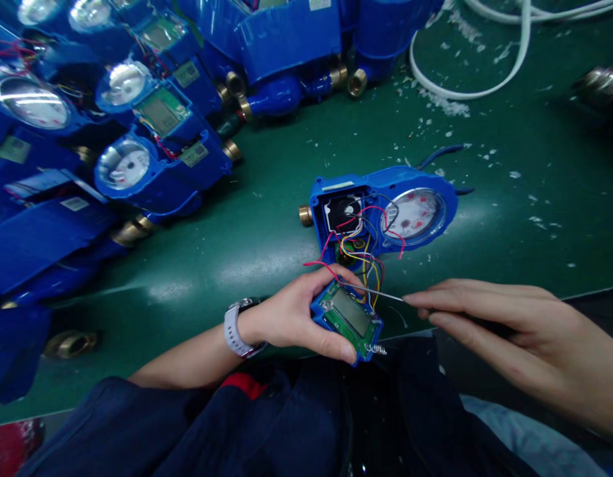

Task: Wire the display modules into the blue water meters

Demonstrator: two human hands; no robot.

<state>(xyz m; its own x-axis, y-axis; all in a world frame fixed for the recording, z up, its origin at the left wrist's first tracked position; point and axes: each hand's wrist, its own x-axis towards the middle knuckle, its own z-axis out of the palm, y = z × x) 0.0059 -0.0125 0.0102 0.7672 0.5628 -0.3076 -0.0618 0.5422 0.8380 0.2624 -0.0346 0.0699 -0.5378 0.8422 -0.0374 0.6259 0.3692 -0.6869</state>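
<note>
My left hand (301,311) grips a small green circuit board with an LCD screen (350,318) in a blue frame, at the table's near edge. Coloured wires (359,248) run from it up into an open blue water meter (386,215) lying on the green table (267,225); the meter's round dial faces up. My right hand (515,338) pinches a thin metal tool (373,291) whose tip reaches the board's upper edge. A white watch is on my left wrist.
Several blue water meters (138,152) with brass fittings are piled at the left and back. A white cable (485,73) loops at the back right, with white scraps scattered around. A dull metal object (602,89) lies at the far right.
</note>
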